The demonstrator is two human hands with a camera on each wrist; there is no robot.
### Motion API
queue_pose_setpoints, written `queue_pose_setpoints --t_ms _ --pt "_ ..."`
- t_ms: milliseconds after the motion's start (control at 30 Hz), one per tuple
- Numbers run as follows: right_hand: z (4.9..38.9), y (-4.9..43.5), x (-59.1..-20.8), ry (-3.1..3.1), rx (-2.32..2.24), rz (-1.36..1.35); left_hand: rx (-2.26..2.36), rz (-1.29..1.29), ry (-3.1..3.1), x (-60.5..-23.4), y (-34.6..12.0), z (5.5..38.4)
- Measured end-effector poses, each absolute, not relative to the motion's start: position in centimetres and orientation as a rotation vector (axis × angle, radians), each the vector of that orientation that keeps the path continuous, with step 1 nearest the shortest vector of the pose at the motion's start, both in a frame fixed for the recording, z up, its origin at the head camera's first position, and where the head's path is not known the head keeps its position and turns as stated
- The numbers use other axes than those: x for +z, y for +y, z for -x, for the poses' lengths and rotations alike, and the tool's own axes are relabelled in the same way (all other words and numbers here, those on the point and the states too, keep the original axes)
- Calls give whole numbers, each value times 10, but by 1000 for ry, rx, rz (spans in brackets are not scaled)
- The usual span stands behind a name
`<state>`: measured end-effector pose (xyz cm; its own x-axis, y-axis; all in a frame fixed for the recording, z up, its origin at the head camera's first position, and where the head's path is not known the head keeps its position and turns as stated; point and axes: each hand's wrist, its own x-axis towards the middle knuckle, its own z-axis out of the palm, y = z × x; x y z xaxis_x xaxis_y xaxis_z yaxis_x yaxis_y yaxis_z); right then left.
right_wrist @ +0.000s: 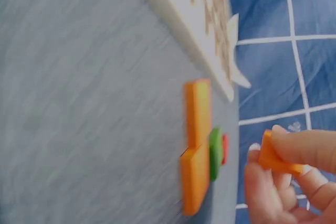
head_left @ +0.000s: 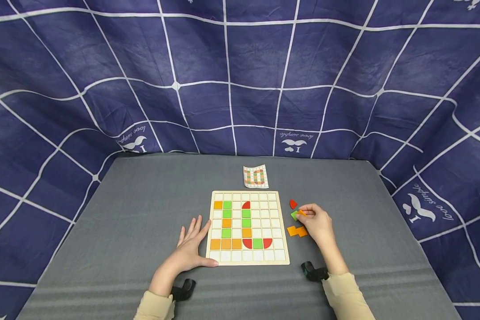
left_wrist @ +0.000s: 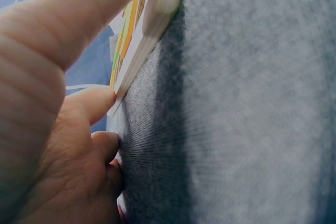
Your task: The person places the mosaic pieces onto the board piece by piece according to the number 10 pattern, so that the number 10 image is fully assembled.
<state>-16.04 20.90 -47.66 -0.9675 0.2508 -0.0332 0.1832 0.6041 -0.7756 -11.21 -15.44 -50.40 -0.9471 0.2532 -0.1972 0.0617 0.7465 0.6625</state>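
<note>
A square wooden grid board [head_left: 262, 261] lies flat on the table, with orange and green square tiles and red rounded tiles set in some of its cells. My left hand [head_left: 190, 249] touches the board's left side and lower left corner with fingers spread. To the right of the board, my right hand [head_left: 319, 223] pinches an orange tile [right_wrist: 275, 157] between thumb and fingers, above the table. Under and beside it lie a green tile [head_left: 294, 215], a red rounded tile [head_left: 293, 204] and two orange tiles [head_left: 297, 231] that touch each other.
Behind the board lies a small paper card [head_left: 255, 176] printed with a coloured grid pattern. Grey cloth covers the table [head_left: 152, 186]. A dark blue curtain [head_left: 248, 106] with white lines hangs around the back and sides. Each wrist wears a black camera [head_left: 314, 271].
</note>
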Motion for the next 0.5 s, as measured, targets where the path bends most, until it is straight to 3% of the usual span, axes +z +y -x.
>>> queue_pose_setpoints --t_ms 500 --pt "158 160 -479 -2757 1680 97 1012 -253 2673 -504 -155 111"
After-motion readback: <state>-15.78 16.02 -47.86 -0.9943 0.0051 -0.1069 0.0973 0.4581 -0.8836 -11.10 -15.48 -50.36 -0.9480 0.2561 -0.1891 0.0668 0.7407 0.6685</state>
